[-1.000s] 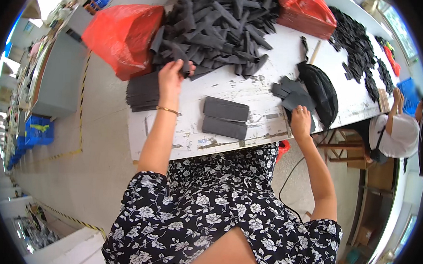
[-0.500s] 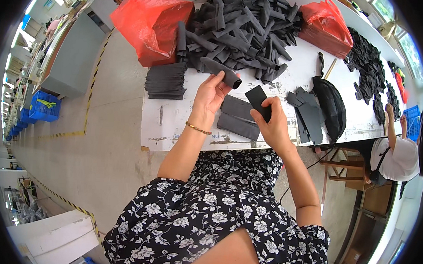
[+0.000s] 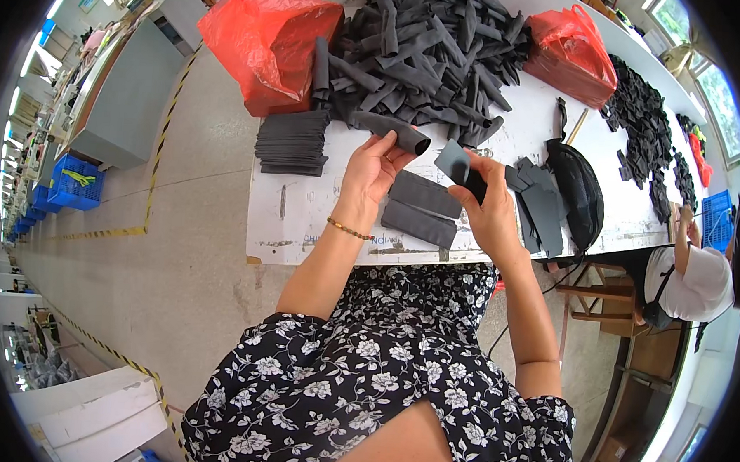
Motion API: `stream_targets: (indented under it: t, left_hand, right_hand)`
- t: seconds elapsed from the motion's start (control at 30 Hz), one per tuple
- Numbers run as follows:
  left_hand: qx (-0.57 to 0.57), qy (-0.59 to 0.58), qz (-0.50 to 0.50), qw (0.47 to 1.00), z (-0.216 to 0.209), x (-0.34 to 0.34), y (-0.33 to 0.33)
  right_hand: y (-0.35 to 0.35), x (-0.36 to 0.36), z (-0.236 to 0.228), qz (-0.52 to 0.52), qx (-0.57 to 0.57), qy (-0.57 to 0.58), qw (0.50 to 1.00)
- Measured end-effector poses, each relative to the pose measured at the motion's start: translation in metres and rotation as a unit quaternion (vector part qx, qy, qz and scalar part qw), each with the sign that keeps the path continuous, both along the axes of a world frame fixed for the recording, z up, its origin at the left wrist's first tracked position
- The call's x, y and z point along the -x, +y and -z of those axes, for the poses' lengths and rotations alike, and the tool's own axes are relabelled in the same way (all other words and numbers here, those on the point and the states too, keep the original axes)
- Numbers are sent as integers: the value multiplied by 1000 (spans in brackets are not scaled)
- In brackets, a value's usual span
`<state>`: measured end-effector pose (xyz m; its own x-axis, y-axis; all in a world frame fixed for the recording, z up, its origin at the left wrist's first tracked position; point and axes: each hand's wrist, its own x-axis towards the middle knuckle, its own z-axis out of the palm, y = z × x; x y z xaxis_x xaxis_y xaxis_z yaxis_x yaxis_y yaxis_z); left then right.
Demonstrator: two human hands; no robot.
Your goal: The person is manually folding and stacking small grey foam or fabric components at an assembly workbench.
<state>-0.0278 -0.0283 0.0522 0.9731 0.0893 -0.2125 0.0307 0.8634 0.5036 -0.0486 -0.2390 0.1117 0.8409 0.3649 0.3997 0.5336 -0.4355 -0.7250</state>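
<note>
My left hand (image 3: 376, 167) is closed round a dark grey fabric sleeve (image 3: 397, 131), whose open end gapes toward the right. Just beside that opening, my right hand (image 3: 490, 205) pinches a flat, stiff dark plate (image 3: 453, 162) by its lower part. The plate's upper end catches the light and points at the sleeve, with a small gap between them. Below both hands, two flat dark sleeves (image 3: 420, 222) lie side by side on the white table (image 3: 304, 220). Several loose dark plates (image 3: 539, 207) are fanned out to the right of my right hand.
Behind my hands rises a big heap of dark sleeves (image 3: 431, 56), between two red plastic bags (image 3: 270, 49) (image 3: 572, 54). A neat stack of flat pieces (image 3: 291, 142) stands at left. A black pouch (image 3: 576, 190) lies at right, and another person (image 3: 688, 274) works beyond it.
My right hand has tilted the plate, bringing its upper end up and closer to the sleeve's opening. The sleeve in my left hand has turned slightly, showing more of its open end.
</note>
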Motion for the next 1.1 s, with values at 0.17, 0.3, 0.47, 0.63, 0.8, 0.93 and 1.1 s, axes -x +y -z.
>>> stream_targets:
  t: [0.17,0.3,0.47,0.63,0.8,0.93,1.1]
  left_hand:
    - [5,16,-6,1000,-2,-1,-4]
    - [5,4,-6,1000,-5,2,-3]
    - [6,-3,-10,1000,-7,5,-3]
    - [-6,-5,1,1000,-11,6,-10]
    - [-24,-1,12,1000,-10,8,-10]
    - [-27,-16,24,999,-14,13,-13]
    - [-11,-27,13,999,-23,20,-20]
  right_hand:
    - [-4,-5,7,-53,71,-89,992]
    - [0,-3,6,-44,72,-68,994]
    - [1,1,-1,3,38,19,999]
    - [4,-9,4,-2,37,-143,989]
    - [5,-15,1,15,72,-215,974]
    - [3,-18,-3,36,84,-241,966]
    - [3,-18,-5,47,113,-268,956]
